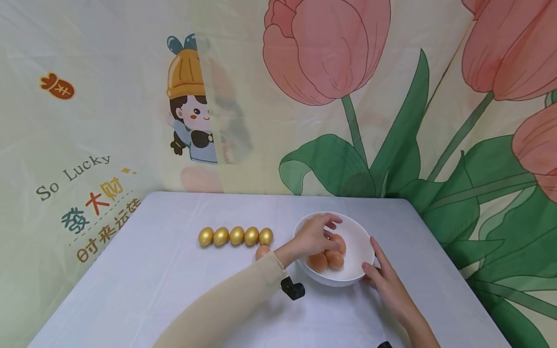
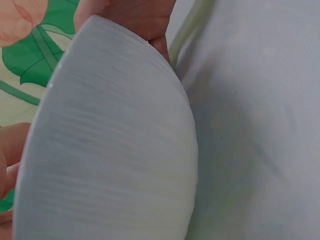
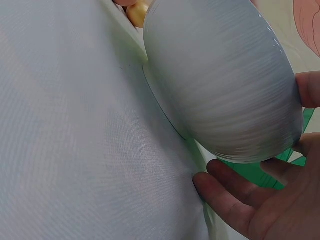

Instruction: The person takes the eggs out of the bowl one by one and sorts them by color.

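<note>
A white bowl (image 1: 359,237) stands toward the right of the table with several brown eggs (image 1: 317,262) in it. My left hand (image 1: 314,236) reaches over the bowl's left rim. Its fingers are spread and loosely bent above the eggs, its fingertips close to the uppermost one (image 1: 338,243). In the left wrist view, the bowl's outer wall (image 2: 115,130) hides most of that hand and all the eggs. My right hand (image 1: 383,280) holds the bowl at its right side; in the right wrist view its fingers (image 3: 225,200) lie below the bowl's wall.
To the left of the bowl, several gold eggs (image 1: 237,235) lie in a row. One brown egg (image 1: 262,251) sits just in front of the row's right end, partly behind my left sleeve (image 1: 235,299). A printed cloth backdrop (image 1: 243,96) rises behind the white-covered table (image 1: 143,270).
</note>
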Available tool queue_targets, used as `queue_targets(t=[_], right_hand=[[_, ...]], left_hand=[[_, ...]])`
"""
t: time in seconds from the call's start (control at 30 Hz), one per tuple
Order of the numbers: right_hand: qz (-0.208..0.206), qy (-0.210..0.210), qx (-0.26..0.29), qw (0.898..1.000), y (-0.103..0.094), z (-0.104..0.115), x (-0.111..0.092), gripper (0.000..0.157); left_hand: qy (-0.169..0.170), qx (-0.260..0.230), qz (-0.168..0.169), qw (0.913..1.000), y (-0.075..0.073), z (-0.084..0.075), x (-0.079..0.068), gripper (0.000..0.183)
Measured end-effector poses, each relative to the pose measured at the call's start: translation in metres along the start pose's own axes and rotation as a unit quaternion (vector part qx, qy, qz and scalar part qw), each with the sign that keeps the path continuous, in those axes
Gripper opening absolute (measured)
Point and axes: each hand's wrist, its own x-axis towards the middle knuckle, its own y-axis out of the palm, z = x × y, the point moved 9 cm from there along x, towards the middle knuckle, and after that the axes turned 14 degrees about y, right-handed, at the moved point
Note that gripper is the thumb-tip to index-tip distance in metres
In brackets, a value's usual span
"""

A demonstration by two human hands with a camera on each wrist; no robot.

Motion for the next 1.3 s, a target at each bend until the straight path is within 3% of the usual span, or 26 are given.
queue_targets(t=[0.27, 0.8, 1.1, 1.3], right_hand=[[-0.002, -0.01, -0.002, 1.0, -0.001, 0.002, 0.0, 0.081], [-0.001, -0.014, -0.011, 1.0, 0.0, 0.001, -0.002, 0.081], [0.004, -0.013, -0.006, 1.0, 0.001, 0.001, -0.001, 0.079], [0.004, -0.023, -0.009, 1.0, 0.001, 0.001, -0.003, 0.079]], left_hand=[[-0.048, 0.007, -0.011, 0.9988, 0.007, 0.014, 0.001, 0.055], [-0.032, 0.061, 0.013, 0.9976, 0.031, 0.008, 0.008, 0.052], [-0.087, 0.125, 0.062, 0.9865, 0.04, 0.02, 0.0, 0.047], [-0.068, 0.113, 0.079, 0.9881, 0.043, 0.017, -0.001, 0.042]])
